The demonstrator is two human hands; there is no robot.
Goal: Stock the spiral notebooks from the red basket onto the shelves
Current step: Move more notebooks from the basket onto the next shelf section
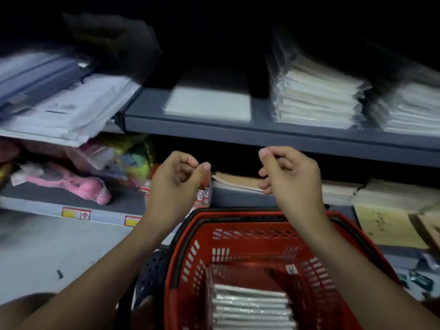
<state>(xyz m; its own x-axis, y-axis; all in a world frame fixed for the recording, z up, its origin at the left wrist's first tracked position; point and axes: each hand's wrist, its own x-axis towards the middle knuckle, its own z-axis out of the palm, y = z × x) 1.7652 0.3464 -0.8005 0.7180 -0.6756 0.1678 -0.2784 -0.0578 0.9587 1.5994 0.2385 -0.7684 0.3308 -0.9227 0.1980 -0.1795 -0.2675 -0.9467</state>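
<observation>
Both hands hang with nothing in them, the left hand (177, 179) and the right hand (287, 173) each with its grip loosely curled. Below them sits the red basket (190, 265) with a stack of wrapped spiral notebooks (252, 308). Reach down, take the top one by both side edges, and lay it flat on the shelf (238, 198) just past the hands, where some notebooks (238, 181) seem to lie already.
</observation>
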